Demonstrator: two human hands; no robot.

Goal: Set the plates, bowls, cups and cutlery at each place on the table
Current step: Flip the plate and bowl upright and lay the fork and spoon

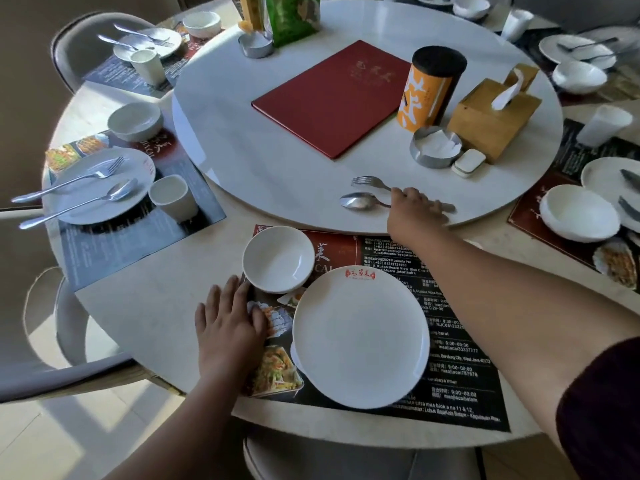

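At the nearest seat of a round dining table, a white plate (pixel 360 337) sits on a printed placemat (pixel 450 341), with a white bowl (pixel 278 259) just beside its upper left rim. The left hand (pixel 230 327) lies flat with straight fingers, pressing the mat's left edge near the bowl. The right hand (pixel 414 211) reaches onto the raised turntable (pixel 277 150) and covers the handles of a fork (pixel 367 181) and spoon (pixel 356 201) lying side by side; whether its fingers have closed on them cannot be told. Best practice would be to gather both handles in one firm pinch, lift them clear of the turntable edge, and lay them across the plate, as on the neighbouring plate (pixel 100 185) at left.
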